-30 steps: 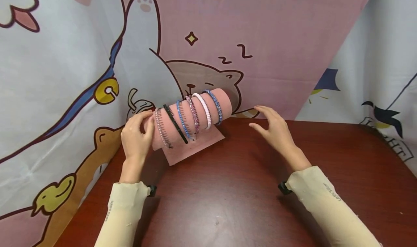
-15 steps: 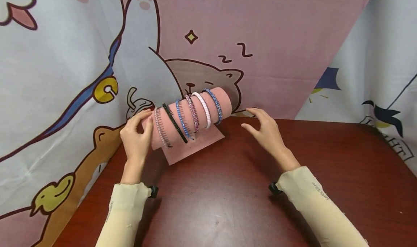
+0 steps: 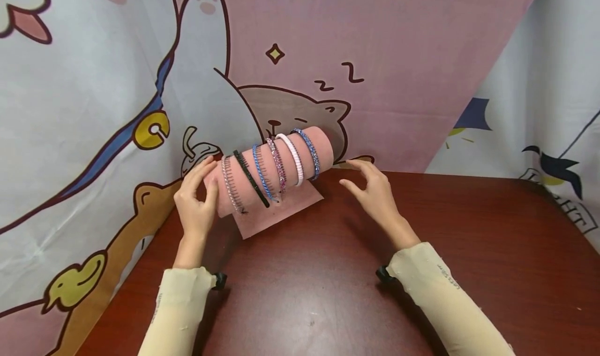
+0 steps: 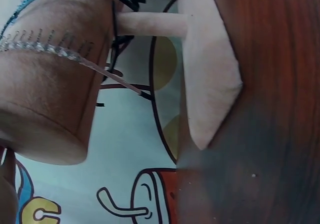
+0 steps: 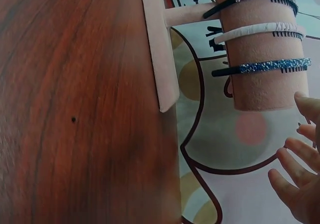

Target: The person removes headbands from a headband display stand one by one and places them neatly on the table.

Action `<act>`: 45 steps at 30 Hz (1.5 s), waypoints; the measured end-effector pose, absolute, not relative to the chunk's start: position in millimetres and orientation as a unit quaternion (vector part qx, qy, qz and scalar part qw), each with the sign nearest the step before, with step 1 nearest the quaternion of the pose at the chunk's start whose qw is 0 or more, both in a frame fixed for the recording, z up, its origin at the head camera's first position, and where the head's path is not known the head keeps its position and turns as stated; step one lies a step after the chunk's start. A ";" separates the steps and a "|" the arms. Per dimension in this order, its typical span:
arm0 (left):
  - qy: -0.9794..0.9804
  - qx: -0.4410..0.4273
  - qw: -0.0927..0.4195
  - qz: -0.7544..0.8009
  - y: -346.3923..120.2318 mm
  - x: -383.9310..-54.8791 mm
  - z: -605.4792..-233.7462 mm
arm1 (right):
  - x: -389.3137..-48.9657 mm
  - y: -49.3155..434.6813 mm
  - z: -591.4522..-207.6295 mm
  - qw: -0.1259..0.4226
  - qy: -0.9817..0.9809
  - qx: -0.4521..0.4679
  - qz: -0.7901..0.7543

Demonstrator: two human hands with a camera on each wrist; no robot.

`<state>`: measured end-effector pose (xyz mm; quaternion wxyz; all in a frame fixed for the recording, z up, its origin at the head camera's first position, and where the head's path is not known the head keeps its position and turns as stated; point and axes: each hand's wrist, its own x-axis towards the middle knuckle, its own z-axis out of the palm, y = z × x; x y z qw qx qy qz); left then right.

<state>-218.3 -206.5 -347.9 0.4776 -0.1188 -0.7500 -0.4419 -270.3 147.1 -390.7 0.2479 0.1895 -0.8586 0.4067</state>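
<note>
A pink padded headband stand (image 3: 244,223) is on the table, its roll (image 3: 323,145) raised on a short post (image 4: 155,24). Several toothed headbands circle the roll: a clear beaded one (image 3: 228,184), a black one (image 3: 253,179), a twisted blue one (image 3: 263,173), a pink glitter one (image 3: 277,166), a white one (image 3: 295,160) and a blue glitter one (image 3: 310,152). Thumb and fingers of my left hand (image 3: 193,202) are spread at the roll's left end, fingertips right at its rim. My right hand (image 3: 375,197), fingers apart and holding nothing, hovers beyond the right end.
The dark red wooden table (image 3: 304,288) extends in front of the stand and to the right. A printed cartoon cloth (image 3: 398,74) hangs close behind the stand, and more of it runs along the left side.
My right hand has moved left, closer to the stand's right end. The left hand has shifted only slightly at the left end. The stand and headbands have stayed in place.
</note>
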 end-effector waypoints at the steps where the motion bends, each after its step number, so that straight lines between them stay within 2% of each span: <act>1: -0.748 -0.125 0.479 -0.443 -205.4 -216.8 -347.5 | -270.0 146.0 -391.2 0.246 -0.857 0.189 0.411; 15: -0.748 -0.140 0.456 -0.461 -208.0 -211.7 -351.3 | -274.9 120.2 -398.3 0.224 -0.839 0.182 0.461; 25: -0.738 -0.140 0.462 -0.471 -209.4 -213.7 -355.4 | -278.3 100.4 -405.0 0.217 -0.819 0.166 0.504; 35: -0.730 -0.139 0.466 -0.480 -209.4 -215.0 -357.0 | -276.3 80.7 -403.1 0.193 -0.755 0.124 0.614; 45: -0.728 -0.141 0.459 -0.490 -209.0 -213.7 -356.3 | -276.3 62.6 -409.0 0.231 -0.716 0.064 0.656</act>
